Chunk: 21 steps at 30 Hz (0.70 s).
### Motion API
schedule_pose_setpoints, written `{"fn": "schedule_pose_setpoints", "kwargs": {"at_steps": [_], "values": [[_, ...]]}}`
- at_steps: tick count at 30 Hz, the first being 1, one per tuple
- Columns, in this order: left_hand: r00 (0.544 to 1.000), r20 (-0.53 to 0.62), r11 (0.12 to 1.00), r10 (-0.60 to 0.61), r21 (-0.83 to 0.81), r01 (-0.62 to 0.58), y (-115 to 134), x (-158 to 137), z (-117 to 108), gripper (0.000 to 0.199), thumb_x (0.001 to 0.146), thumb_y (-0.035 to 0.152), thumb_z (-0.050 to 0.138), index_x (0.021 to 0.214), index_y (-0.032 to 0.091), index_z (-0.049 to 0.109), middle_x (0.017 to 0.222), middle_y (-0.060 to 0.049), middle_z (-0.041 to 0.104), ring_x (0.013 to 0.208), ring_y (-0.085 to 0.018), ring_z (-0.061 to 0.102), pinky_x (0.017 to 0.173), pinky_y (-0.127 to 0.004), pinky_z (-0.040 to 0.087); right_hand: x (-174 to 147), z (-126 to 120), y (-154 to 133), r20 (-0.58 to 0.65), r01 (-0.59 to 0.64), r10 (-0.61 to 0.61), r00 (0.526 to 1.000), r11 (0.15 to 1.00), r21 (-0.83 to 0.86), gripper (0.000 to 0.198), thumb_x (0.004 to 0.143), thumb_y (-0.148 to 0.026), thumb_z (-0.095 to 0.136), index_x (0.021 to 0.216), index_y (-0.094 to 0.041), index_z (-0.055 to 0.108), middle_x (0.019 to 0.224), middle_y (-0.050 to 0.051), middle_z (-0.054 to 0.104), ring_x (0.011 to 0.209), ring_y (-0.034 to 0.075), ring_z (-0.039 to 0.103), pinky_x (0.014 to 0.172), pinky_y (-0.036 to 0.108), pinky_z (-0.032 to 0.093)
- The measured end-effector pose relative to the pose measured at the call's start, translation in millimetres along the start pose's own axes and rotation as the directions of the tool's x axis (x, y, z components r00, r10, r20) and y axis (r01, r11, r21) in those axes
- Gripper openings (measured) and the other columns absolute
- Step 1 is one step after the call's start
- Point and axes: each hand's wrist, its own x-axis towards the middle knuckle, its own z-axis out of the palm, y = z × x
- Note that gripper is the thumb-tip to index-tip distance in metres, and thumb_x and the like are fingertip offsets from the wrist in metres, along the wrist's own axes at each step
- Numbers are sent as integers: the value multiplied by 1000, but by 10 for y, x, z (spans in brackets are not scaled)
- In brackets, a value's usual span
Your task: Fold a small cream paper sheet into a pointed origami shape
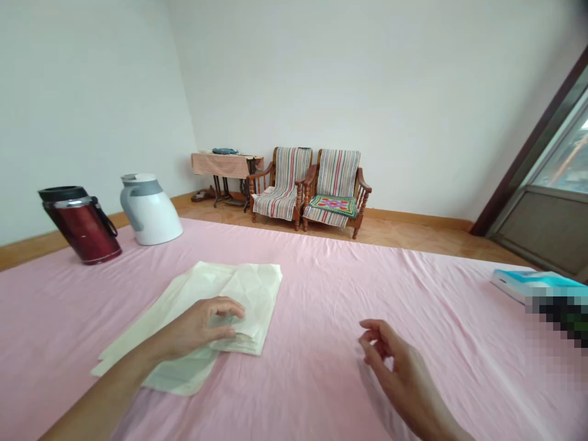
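Note:
A stack of thin pale cream sheets (250, 288), creased and spread unevenly, lies on the pink cloth (316, 318). Over its near part is my left hand (204, 327), fingers curved and thumb apart from them, with nothing visible between. Whether it touches the top sheet I cannot tell. To the right of the stack, my right hand (390, 361) hovers just above the cloth. Its fingers are loosely bent, the thumb is a little apart, and it holds nothing.
A dark red flask (87, 229) and a white-and-grey jug (154, 211) stand at the far left of the cloth. At the right edge lies a blue-and-white packet (528, 282) beside a pixelated patch. Beyond are two wooden armchairs (337, 184) and a cloth-covered table (225, 165).

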Motion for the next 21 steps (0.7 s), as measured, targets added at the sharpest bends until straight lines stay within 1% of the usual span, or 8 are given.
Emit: {"fn": "schedule_pose_setpoints", "kwargs": {"at_steps": [1,2,3,5,7,11,17,21], "values": [[1000,0,1000,3,-19,-3,-12,3,-1,32,81,47,65,103,23,70,118,-4,67,114,-25,59,101,-34,41,52,76,47,-8,-61,61,998,998,15,29,85,-37,48,106,-20,59,70,0,63,55,14,59,48,23,43],[1000,-2,999,4,-35,-4,-24,6,-1,31,82,47,64,101,23,70,117,-4,68,113,-24,59,101,-33,42,85,137,104,-69,-122,124,990,992,24,30,85,-38,46,105,-19,59,66,-1,61,50,14,56,44,23,40],[1000,-4,999,3,-46,-4,-35,9,0,31,83,47,62,100,23,70,117,-4,68,113,-24,59,100,-33,42,102,179,162,-33,-147,148,988,988,44,31,83,-40,49,103,-18,60,67,0,62,51,14,57,45,23,40],[1000,-8,999,-1,-53,1,-44,16,4,31,83,47,62,100,23,70,118,-5,68,113,-25,59,99,-34,42,101,209,254,-49,-169,173,984,982,79,35,82,-41,50,105,-17,60,71,2,63,55,15,58,48,24,41],[1000,-16,999,-7,-42,6,-28,22,11,32,81,48,64,101,23,70,120,-5,67,115,-25,58,102,-36,41,79,188,288,-24,-173,176,984,981,89,36,81,-42,52,106,-17,60,73,2,63,60,16,60,52,25,44],[999,-45,1000,0,-4,-1,42,37,45,34,77,46,69,103,24,69,124,-6,65,118,-27,56,104,-38,39,50,132,235,9,-170,170,985,983,67,35,83,-42,51,106,-17,59,75,2,63,65,17,61,57,25,46],[998,-49,999,31,34,-29,83,57,107,34,74,45,72,99,23,69,124,-6,64,118,-27,56,103,-35,40,54,127,208,5,-171,171,985,983,70,34,81,-42,53,103,-18,62,74,3,65,65,18,63,56,26,47],[999,-46,998,28,59,-25,109,53,123,33,73,43,73,98,22,68,122,-5,64,115,-27,57,101,-33,40,51,134,232,-16,-141,142,990,988,56,32,82,-40,52,102,-17,62,73,3,66,65,18,64,57,26,47]]}}
